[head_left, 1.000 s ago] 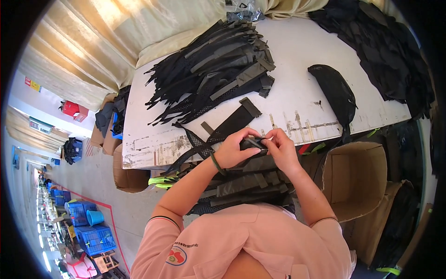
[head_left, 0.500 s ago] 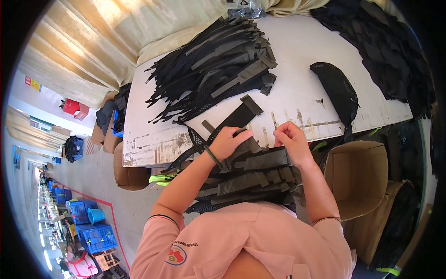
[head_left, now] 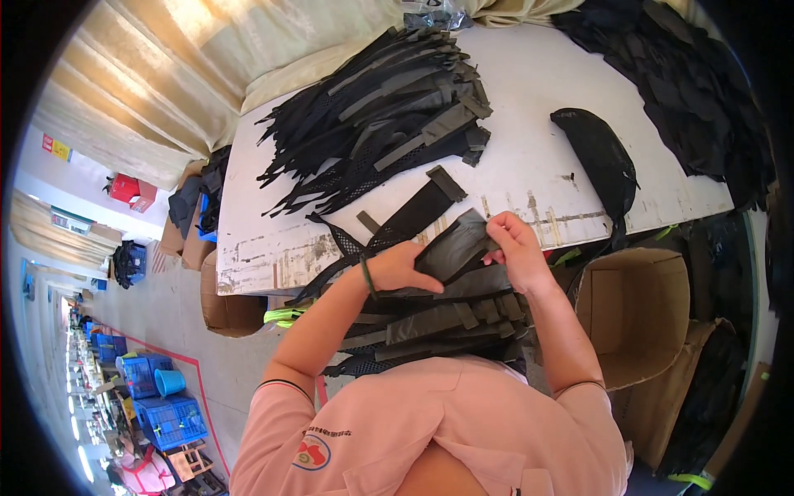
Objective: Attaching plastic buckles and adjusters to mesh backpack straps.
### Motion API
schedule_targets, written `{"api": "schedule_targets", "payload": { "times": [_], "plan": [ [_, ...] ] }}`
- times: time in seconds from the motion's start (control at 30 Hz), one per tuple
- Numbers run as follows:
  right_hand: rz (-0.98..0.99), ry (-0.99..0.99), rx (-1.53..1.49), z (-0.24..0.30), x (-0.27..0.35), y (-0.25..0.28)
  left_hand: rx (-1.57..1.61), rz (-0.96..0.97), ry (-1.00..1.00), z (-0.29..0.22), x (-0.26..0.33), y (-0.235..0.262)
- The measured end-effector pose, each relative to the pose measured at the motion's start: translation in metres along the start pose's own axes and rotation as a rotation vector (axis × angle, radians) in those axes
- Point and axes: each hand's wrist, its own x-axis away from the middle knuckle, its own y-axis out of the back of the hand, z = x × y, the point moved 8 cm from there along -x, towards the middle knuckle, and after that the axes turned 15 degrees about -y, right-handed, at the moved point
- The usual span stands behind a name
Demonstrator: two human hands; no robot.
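Pinching dark grey fabric panel at frame centre, left hand on left edge, right hand on upper-right corner; possibly slipping through too light a fingertip hold.

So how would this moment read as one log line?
left hand: holding grey-black fabric piece | right hand: pinching its edge | white table: black strip heap, black half-moon piece

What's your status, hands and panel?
Grey panel spread between hands. Left hand at left end; right hand pinching right edge. Black strap close by on table.
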Motion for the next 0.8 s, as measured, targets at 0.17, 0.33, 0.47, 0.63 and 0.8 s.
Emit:
{"api": "schedule_targets", "payload": {
  "times": [0.17, 0.33, 0.47, 0.63, 0.8],
  "plan": [
    [-0.126, 0.127, 0.129, 0.018, 0.013, 0.024, 0.288, -0.042, -0.020, 0.012, 0.033, 0.015],
    [-0.172, 0.145, 0.287, 0.016, 0.031, 0.034, 0.137, 0.104, 0.346, -0.026, 0.069, 0.047],
    [0.121, -0.114, 0.525, 0.004, 0.050, 0.023, 0.107, 0.262, 0.367, -0.029, 0.091, 0.038],
    [0.044, -0.174, 1.195, -0.024, 0.049, 0.054, -0.480, -0.041, 0.040, 0.008, 0.058, 0.059],
    [-0.190, 0.168, 1.055, 0.014, 0.008, 0.024, -0.905, -0.562, -0.043, 0.054, 0.003, 0.069]
  ]
}}
